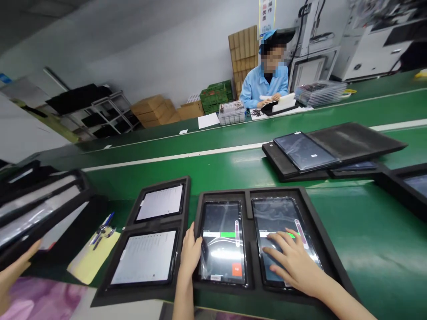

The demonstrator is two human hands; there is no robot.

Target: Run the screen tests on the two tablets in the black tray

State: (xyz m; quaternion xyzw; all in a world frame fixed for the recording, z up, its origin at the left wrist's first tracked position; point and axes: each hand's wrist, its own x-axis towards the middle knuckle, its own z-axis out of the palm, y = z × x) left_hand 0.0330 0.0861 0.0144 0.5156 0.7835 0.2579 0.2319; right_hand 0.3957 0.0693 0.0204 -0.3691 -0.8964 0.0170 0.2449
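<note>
A black foam tray (248,231) holds two tablets side by side. The left tablet (220,260) shows a dark screen with a green bar and a red square. My left hand (190,253) is at the tray's left edge, thumb on the rim and fingers close together along its side. Over the right tablet (276,213), my right hand (293,262) is spread, fingertips on or just above the screen; contact is unclear. That screen also has a green patch and a pale vertical bar, partly covered by my fingers.
Left stands another tray (120,242) with two white-screened tablets, then a yellow pad (91,262) with pens. A person's hand (16,271) is by stacked trays (93,209). Stacked tablets and foam (353,140) lie back right. A person in blue (255,86) sits across.
</note>
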